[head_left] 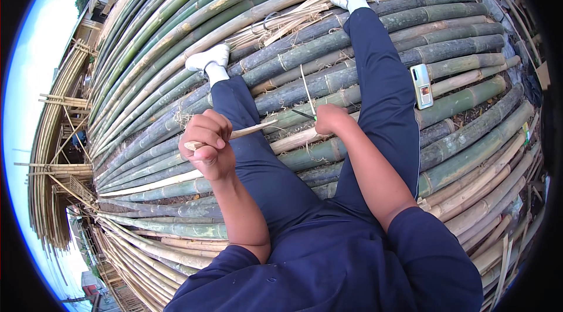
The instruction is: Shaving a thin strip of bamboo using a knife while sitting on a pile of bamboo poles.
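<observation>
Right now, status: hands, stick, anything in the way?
Left hand shut on bamboo stick. Right hand grips knife and thin sliver. Phone lies off right, clear.

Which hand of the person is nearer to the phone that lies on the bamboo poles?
Right. The right hand is just left of the phone, with only the right leg between them. The left hand is farther away, beyond both legs, holding a bamboo strip.

The right hand (330, 119) hides the handle of its thin blade (307, 92).
</observation>
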### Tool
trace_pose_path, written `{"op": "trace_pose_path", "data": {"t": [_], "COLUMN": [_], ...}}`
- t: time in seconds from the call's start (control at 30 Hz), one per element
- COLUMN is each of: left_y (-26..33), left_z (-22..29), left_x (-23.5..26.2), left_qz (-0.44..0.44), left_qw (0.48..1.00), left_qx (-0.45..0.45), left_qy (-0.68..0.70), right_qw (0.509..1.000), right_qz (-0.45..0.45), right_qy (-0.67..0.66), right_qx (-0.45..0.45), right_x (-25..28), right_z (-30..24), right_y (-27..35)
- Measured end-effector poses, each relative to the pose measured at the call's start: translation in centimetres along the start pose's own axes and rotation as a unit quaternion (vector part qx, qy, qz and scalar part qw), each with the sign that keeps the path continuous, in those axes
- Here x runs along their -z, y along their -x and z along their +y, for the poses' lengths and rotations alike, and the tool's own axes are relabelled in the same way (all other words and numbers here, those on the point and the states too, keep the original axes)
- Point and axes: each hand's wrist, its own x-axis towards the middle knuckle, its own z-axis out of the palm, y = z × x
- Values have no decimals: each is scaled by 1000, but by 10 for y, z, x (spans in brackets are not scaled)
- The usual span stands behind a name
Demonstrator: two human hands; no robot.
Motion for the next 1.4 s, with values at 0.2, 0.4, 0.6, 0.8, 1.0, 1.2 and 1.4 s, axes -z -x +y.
{"op": "trace_pose_path", "data": {"t": [0.2, 0.4, 0.6, 0.8, 1.0, 1.2, 1.4], "left_y": [0, -2, -8, -11, -10, -3, -4], "left_z": [3, 13, 6, 0, -2, 3, 2], "left_x": [-1, 3, 6, 11, 3, 14, 24], "left_qz": [-13, 49, -15, 50, 92, 104, 126], "left_qw": [991, 983, 977, 966, 962, 964, 964], "left_qx": [108, 97, 59, 86, 46, 27, 32], "left_qy": [81, 151, 207, 239, 252, 242, 234], "right_qw": [1000, 1000, 985, 932, 854, 880, 892], "right_qz": [-14, 6, 82, 260, 317, 344, 316], "right_qy": [1, -8, -122, -203, -295, -215, -194], "right_qx": [27, 22, 90, 149, 289, 248, 260], "right_x": [-4, 4, 3, -9, -7, -35, -60], "right_z": [1, -2, -7, -40, -117, -113, -88], "right_y": [-3, 4, 0, 22, 106, 66, 14]}}
